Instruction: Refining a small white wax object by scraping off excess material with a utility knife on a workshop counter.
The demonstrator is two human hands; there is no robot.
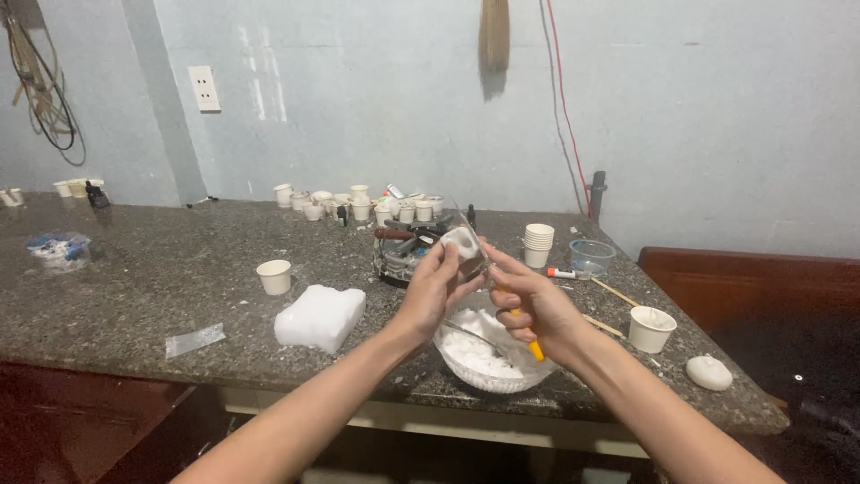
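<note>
While both hands are being held above the bowl, the scene is being read as follows.

Left hand: the left hand (436, 285) is being kept closed around a small white rounded lump (460, 242), which is being pinched between thumb and fingertips at about 12 o'clock of the bowl.

Right hand: the right hand (530, 305) is being clenched on a yellow-handled knife (528, 336), whose thin blade is being angled up towards the lump; whether the blade is touching it cannot be told.

Bowl: a white basket-like bowl (488, 378) of white flakes is being kept just below the hands, near the table's front edge.

Block: a larger white block (320, 315) is being left at 9 o'clock of the bowl, with a paper cup (274, 276) beyond it at 10 o'clock.

Right side: another filled cup (651, 328) is being left at 3 o'clock, and a white moulded dome (709, 372) near the table corner.

Back: a stack of cups (538, 244), a clear tub (592, 256) and many small cups (358, 206) are being kept at 12 to 1 o'clock on the granite table (134, 296).

Risk, blade: because the lump is being gripped by fingertips close to the edge, a slip is being judged likely to reach the left thumb.

Risk, lump: if it is being pressed too hard, the lump may be cracked or dropped outside the bowl.
</note>
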